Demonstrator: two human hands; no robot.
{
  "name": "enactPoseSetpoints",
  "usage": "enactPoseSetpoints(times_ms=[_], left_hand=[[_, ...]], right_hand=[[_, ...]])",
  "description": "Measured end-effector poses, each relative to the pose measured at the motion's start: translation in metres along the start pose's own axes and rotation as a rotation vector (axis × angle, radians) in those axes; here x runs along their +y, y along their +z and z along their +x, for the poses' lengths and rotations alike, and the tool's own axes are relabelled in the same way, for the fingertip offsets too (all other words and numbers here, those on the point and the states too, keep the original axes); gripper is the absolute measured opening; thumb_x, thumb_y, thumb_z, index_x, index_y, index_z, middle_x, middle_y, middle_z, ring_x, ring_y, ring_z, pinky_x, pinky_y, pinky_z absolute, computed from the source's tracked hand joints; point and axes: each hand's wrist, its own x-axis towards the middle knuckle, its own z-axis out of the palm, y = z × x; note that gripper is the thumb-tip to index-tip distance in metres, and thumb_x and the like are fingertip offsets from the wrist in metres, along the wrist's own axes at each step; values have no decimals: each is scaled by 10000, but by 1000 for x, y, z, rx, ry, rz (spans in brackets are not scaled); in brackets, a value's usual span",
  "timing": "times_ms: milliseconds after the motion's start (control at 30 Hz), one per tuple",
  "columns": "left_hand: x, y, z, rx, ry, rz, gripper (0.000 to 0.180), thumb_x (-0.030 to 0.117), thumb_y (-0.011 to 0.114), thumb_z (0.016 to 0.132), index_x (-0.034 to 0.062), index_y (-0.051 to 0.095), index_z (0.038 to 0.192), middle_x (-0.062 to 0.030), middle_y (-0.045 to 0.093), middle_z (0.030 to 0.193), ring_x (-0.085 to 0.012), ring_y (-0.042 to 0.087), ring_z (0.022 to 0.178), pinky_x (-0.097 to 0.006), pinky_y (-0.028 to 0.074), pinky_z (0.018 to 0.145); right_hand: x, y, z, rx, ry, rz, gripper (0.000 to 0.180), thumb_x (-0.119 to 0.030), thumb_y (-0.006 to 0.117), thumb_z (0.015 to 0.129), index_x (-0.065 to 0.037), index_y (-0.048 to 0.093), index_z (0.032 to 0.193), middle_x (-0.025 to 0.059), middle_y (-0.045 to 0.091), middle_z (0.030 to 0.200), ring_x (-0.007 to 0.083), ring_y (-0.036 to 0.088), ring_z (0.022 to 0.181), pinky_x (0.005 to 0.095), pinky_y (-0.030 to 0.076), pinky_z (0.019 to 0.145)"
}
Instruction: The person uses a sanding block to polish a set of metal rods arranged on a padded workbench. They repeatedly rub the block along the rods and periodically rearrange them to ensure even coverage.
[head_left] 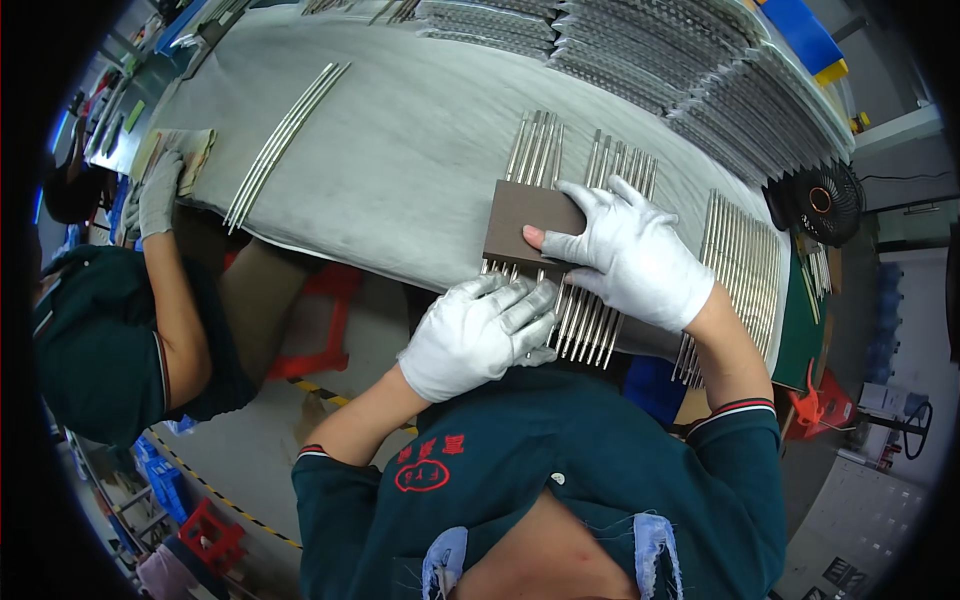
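Note:
A flat grey-brown block (pixel 515 222) lies across a row of thin silvery metal rods (pixel 537 150) near the table's front edge. My gloved right hand (pixel 635 250) grips the block's right side, its bare thumb tip on top and the other fingers spread toward the far edge. My gloved left hand (pixel 480 332) is closed over the near ends of the rods, just below the block; its fingers hide those ends. To the right of the block, more rods (pixel 588 325) of the same kind lie side by side, partly beneath my right hand.
Another batch of rods (pixel 745 270) lies at the right. A few rods (pixel 285 150) lie apart on the cloth-covered table (pixel 390 130). Stacked trays (pixel 650 50) line the back; a black fan (pixel 820 200) stands at the right. A co-worker (pixel 120 330) sits at the left, gloved hand on a cloth.

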Motion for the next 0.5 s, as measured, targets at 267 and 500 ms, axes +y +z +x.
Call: enactPoseSetpoints(times_ms=[267, 500], left_hand=[[-6, 2, -9, -68, -55, -49, 499, 435, 779, 758, 144, 672, 1149, -37, 696, 1195, -234, 672, 1052, -470, 537, 947], [-6, 10, -18, -92, -61, -9, 562, 420, 795, 752, 148, 647, 1221, -21, 683, 1227, -263, 649, 1087, -528, 499, 1009]], right_hand=[[29, -43, -74, -178, 384, -15, 656, -226, 767, 809, -295, 579, 1433, 197, 498, 1453, 435, 516, 1264, 481, 442, 1080], [63, -50, -144, -183, 889, -322, 792, -285, 769, 812, -235, 436, 1529, 139, 478, 1504, 428, 494, 1315, 549, 426, 1074]])
